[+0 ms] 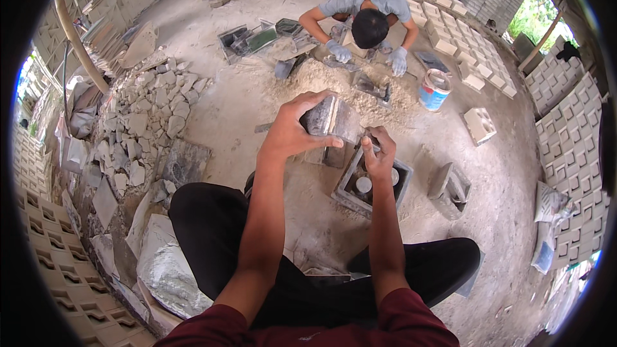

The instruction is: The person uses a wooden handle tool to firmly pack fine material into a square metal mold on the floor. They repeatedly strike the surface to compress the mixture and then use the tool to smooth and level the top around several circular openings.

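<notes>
Clamped in my left hand (pixel 292 130), the grey metal mould plate (pixel 332 117) above the square grey mould box (pixel 371 183) could slip onto my pinching right hand (pixel 378 153).

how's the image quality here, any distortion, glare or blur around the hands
Head view: strong fisheye bend, with a black rim and stacked blocks curving at the edges; soft daylight, no hard shadows; foliage at top right is overexposed; the left hand, the grey mould piece it holds and the right hand look sharp.
</notes>
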`<state>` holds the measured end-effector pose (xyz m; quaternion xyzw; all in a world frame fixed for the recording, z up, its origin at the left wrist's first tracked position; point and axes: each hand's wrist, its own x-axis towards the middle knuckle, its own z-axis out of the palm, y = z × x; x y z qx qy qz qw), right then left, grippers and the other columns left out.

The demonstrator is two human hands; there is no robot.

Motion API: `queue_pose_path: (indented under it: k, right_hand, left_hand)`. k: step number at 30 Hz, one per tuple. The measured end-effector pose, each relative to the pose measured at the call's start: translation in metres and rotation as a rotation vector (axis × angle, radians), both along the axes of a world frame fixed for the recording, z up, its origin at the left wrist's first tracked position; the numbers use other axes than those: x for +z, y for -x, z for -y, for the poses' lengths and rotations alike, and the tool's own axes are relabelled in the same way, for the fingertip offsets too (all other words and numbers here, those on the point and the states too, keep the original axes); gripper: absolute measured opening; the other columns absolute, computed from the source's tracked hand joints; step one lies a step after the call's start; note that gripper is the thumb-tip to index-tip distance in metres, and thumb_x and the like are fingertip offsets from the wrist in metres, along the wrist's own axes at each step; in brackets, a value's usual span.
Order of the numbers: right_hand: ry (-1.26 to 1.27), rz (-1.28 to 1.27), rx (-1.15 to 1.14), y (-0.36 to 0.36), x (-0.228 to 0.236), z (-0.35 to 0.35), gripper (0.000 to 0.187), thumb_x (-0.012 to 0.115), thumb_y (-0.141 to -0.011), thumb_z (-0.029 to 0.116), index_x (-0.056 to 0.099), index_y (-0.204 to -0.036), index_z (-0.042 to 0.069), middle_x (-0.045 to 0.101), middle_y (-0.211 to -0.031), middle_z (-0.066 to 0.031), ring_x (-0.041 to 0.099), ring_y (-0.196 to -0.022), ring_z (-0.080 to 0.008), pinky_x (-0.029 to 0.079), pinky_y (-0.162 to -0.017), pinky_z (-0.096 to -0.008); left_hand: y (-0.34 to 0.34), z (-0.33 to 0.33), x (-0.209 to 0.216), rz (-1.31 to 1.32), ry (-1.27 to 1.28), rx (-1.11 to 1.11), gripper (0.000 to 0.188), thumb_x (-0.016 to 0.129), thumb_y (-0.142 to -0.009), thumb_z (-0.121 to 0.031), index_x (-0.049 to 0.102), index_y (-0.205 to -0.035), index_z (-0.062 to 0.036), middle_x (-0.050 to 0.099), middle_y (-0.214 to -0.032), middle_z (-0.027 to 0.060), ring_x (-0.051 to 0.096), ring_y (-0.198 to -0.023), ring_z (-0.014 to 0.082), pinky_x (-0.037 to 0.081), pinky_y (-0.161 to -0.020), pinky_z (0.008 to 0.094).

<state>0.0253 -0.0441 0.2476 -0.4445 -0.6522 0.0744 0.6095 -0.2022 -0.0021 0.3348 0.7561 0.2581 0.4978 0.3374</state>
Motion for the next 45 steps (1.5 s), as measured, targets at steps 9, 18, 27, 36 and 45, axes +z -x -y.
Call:
queue_pose_path:
  k: [9,18,27,36,45]
  right_hand:
    - [0.358,-0.12,-0.284,0.037,-0.02,-0.013,0.029,0.063,-0.087,0.028,0.064,-0.09,0.0,0.06,-0.07,-0.0135,0.057,-0.062,-0.0219,0.045,-0.06,-0.0331]
    - [0.849,0.11,-0.334,0.074,-0.219,-0.007,0.025,0.06,-0.083,0.024,0.062,-0.08,-0.001,0.06,-0.071,-0.0228,0.059,-0.072,-0.0425,0.044,-0.062,-0.0457]
    - [0.973,0.144,-0.238,0.098,-0.274,-0.002,0.028,0.062,-0.08,0.027,0.064,-0.077,-0.001,0.061,-0.069,-0.0216,0.061,-0.071,-0.0398,0.046,-0.063,-0.0452]
    - [0.789,-0.07,0.052,0.07,-0.262,-0.031,0.044,0.049,-0.092,0.039,0.064,-0.082,-0.001,0.064,-0.072,-0.0178,0.062,-0.061,-0.0307,0.048,-0.059,-0.0401]
    - [0.819,0.226,0.172,0.055,-0.126,-0.021,0.047,0.059,-0.087,0.043,0.058,-0.075,-0.003,0.048,-0.056,-0.0101,0.043,-0.051,-0.0167,0.037,-0.051,-0.0338]
  left_hand:
    - [-0.005,-0.023,-0.061,0.116,-0.008,0.232,0.073,0.085,-0.061,-0.025,0.055,-0.123,-0.0007,0.06,-0.102,0.0075,0.057,-0.093,0.0189,0.044,-0.083,0.0288]
    - [0.004,-0.046,-0.195,0.946,0.763,0.155,0.069,0.039,-0.089,-0.063,0.048,-0.125,-0.0051,0.058,-0.088,0.0049,0.051,-0.071,0.0129,0.038,-0.051,0.027]
    - [0.047,-0.026,-0.268,0.809,1.038,0.23,0.077,0.027,-0.086,-0.072,0.042,-0.132,-0.0113,0.058,-0.115,0.0114,0.059,-0.095,0.025,0.046,-0.073,0.0389]
    - [0.009,-0.032,-0.25,1.113,1.188,-0.053,0.083,0.029,-0.083,-0.074,0.037,-0.135,-0.0105,0.047,-0.133,0.0139,0.045,-0.123,0.0295,0.039,-0.097,0.0461]
    - [0.013,-0.059,-0.238,1.203,0.871,0.151,0.049,0.05,-0.094,-0.036,0.041,-0.128,-0.0019,0.052,-0.125,0.0114,0.051,-0.116,0.0281,0.045,-0.091,0.0453]
